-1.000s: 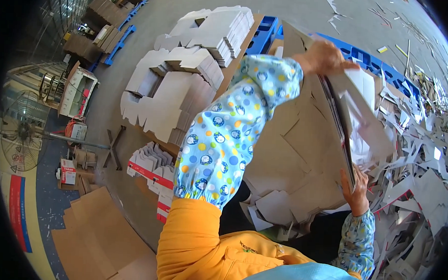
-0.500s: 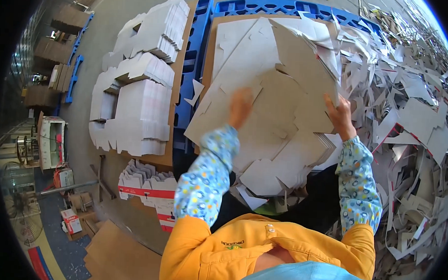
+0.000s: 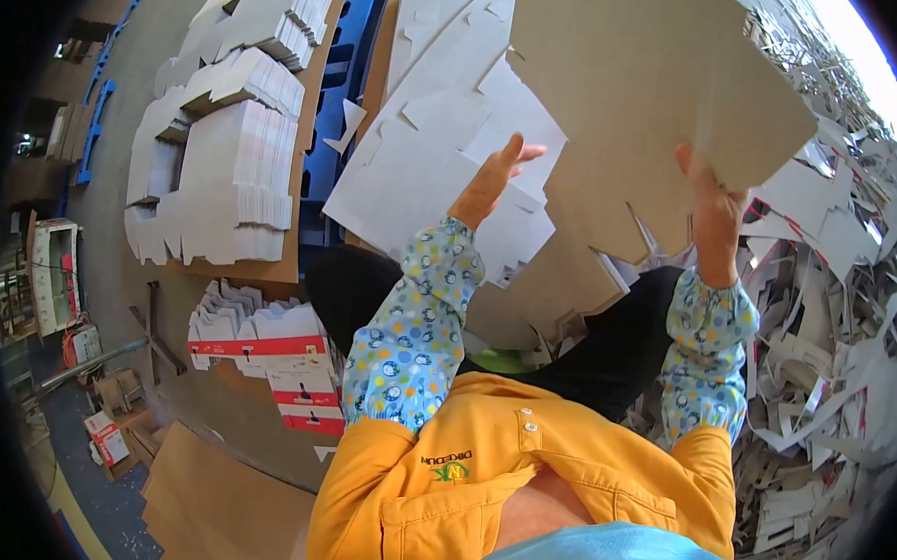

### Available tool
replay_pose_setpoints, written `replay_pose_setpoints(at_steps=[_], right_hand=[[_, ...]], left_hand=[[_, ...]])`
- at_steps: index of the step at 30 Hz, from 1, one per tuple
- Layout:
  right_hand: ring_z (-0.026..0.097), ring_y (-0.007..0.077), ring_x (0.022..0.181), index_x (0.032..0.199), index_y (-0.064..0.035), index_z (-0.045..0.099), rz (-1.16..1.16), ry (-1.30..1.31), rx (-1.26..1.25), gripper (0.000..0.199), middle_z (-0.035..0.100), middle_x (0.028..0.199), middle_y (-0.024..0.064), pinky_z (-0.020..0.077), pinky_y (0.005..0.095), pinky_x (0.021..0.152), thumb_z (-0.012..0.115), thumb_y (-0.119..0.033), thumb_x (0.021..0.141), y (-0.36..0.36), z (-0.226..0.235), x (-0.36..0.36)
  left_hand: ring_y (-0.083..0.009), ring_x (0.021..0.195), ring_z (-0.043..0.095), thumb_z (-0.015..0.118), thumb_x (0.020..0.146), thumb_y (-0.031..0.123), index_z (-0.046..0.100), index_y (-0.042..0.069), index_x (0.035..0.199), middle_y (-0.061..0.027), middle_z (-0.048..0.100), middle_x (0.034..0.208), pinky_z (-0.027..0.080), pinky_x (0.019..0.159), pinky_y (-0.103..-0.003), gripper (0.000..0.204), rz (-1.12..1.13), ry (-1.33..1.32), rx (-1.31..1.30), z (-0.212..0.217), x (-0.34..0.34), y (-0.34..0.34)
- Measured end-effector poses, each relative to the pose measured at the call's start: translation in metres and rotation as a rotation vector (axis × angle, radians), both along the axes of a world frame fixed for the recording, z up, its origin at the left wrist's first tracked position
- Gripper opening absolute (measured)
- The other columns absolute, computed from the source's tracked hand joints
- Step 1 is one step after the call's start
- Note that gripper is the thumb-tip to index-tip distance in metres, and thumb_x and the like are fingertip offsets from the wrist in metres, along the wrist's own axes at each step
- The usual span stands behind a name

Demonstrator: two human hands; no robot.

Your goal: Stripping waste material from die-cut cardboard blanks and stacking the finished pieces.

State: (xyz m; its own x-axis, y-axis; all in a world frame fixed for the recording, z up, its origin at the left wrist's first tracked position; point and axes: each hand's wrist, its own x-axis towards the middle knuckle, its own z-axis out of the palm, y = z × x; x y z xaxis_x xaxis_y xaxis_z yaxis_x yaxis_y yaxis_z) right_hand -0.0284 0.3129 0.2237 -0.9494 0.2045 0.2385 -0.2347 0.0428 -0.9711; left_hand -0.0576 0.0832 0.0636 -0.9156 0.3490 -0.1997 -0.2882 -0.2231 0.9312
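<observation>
My right hand [image 3: 714, 207] grips the near edge of a large grey-brown cardboard sheet [image 3: 618, 67], its thumb on the face and its fingers partly hidden behind the edge. The sheet is raised and tilted, reaching past the top of the view. My left hand [image 3: 491, 182] is open, fingers stretched out, over a stack of white die-cut cardboard sheets [image 3: 445, 130]; whether it touches them I cannot tell. These white sheets lie slanted, with small cut flaps standing up. Brown cardboard [image 3: 522, 308] lies bare close to my knees.
Stacked white carton blanks [image 3: 208, 169] stand at left beside a blue pallet [image 3: 323, 179]. Nearer are red-and-white cartons [image 3: 265, 347] and flat brown cardboard [image 3: 219, 500]. A large heap of paper offcuts [image 3: 826, 347] fills the right side. A metal bar [image 3: 104, 365] lies far left.
The grey-brown sheet has been lifted away to the upper right by my right hand, baring brown cardboard. My left hand has opened out. The whole view has shifted.
</observation>
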Motion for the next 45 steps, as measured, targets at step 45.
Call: replay_pose_setpoints(at_steps=[45], right_hand=[[0.060, 0.0279, 0.078, 0.105, 0.0036, 0.047, 1.097, 1.674, 0.439, 0.041, 0.056, 0.097, 0.0186, 0.0524, 0.0294, 0.058, 0.061, -0.015, 0.071, -0.298, 0.167, 0.125]], left_hand=[[-0.0298, 0.096, 0.050, 0.058, 0.073, 0.021, 0.048, -0.008, 0.101, -0.0192, 0.049, 0.108, 0.040, 0.084, -0.037, 0.042, 1.602, 0.716, -0.804, 0.346, 0.445, -0.228]])
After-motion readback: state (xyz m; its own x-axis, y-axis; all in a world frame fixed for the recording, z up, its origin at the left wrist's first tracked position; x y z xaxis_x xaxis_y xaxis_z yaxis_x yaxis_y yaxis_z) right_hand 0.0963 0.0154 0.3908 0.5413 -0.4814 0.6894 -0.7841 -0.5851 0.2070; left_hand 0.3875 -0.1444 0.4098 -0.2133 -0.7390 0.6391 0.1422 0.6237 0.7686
